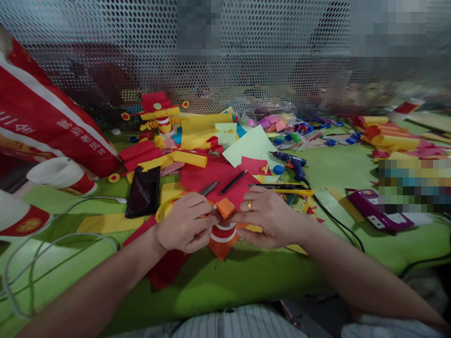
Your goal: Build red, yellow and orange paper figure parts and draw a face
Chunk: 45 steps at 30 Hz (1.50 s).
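A small red-and-white paper cup stands at the table's front, between my two hands, with a folded orange paper piece at its top. My left hand is closed at the cup's left side, fingers curled and pressed against it. From the right, my right hand, with a ring on one finger, has its bent fingers on the cup's upper edge. Its thumb lies lower, near the cup's side. Orange paper shows under the cup. Both sets of fingertips are partly hidden.
Pens lie on red paper behind the cup, near a yellow box cutter and a blue glue gun. A black phone, white cable and paper cups are left. A decorated cup figure stands behind.
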Motion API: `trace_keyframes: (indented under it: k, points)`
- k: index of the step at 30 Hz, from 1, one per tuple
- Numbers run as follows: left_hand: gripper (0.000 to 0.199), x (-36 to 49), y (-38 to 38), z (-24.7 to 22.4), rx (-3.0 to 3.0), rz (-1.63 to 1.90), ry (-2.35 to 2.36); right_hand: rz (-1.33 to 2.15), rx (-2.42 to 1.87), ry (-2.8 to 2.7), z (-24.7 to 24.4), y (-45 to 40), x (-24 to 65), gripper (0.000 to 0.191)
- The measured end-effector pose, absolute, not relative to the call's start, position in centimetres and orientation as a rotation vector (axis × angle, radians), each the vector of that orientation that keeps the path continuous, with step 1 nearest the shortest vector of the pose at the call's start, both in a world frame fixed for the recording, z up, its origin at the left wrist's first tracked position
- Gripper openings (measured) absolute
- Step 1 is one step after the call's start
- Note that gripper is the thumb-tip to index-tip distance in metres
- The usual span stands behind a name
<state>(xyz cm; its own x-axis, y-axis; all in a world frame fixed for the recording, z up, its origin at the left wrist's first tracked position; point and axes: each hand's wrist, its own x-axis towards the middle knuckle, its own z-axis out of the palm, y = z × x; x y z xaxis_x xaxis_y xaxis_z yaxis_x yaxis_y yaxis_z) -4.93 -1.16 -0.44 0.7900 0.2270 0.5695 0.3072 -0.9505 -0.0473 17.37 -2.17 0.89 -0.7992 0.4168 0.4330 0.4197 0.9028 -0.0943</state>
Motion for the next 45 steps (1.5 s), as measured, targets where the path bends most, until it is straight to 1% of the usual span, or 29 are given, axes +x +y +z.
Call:
trace_keyframes:
  k: [5, 11, 21, 28, 34, 38, 45]
  points:
    - [0.018, -4.9, -1.2, -0.4, -2.847, -0.881, -0.429, -0.131, -0.614, -2.644, 0.7, -2.1, 17.4, 0.022]
    - [0.017, -4.9, -1.2, -0.4, -2.856, -0.885, -0.434, -0.185, -0.588, -2.679, 0.9, -2.6, 17.0, 0.033]
    - [0.015, -4.8, -1.3, -0.9, -2.857, -0.994, -0.446, -0.205, -0.609, -2.672, 1.0, -2.7, 16.7, 0.039]
    - [0.014, -4.6, -1.5, -0.5, -2.890, -0.903, -0.509, -0.232, -0.623, -2.680, 1.1, -3.0, 16.4, 0.044]
    - [0.023, -4.2, -1.4, -0.3, -2.921, -0.869, -0.552, -0.243, -0.636, -2.724, 0.9, -3.0, 16.4, 0.053]
    - [0.024, -4.0, -1.4, -0.2, -2.932, -0.857, -0.557, -0.235, -0.646, -2.725, 0.9, -3.0, 16.3, 0.058]
    - [0.023, -4.3, -1.3, -0.4, -2.927, -0.921, -0.577, -0.181, -0.635, -2.690, 0.7, -2.5, 16.6, 0.056]
